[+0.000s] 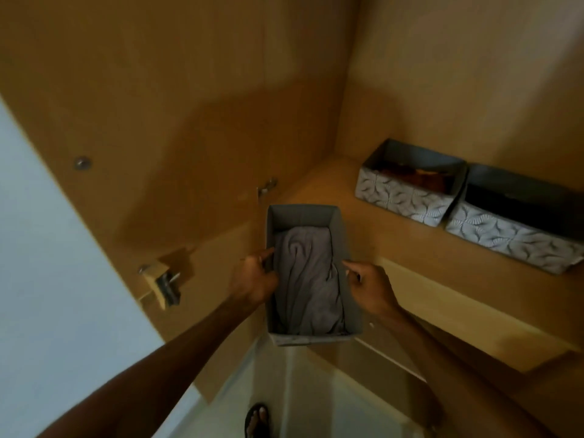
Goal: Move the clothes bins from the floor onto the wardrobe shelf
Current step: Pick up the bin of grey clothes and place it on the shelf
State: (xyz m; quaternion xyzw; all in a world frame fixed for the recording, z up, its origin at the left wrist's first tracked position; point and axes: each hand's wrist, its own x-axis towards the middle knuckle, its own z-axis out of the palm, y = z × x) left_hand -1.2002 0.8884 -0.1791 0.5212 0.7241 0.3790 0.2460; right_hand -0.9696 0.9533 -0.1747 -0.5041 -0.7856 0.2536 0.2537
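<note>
A narrow grey fabric bin (300, 216) with a folded grey garment (308, 282) inside is held in the air at the front edge of the wooden wardrobe shelf (335, 184). My left hand (254, 279) grips its left wall and my right hand (368, 286) grips its right wall. The bin's far end reaches over the shelf's left part; its near end hangs past the shelf edge. Two patterned grey bins stand on the shelf at the right: one (401, 197) with brown clothes, one (512, 238) with dark contents.
The wardrobe's left side panel carries a metal hinge (166, 284) and a round fitting (82, 162). A lower shelf edge (474, 327) juts out at the right. Below, my foot in a sandal (257, 418) stands on the pale floor.
</note>
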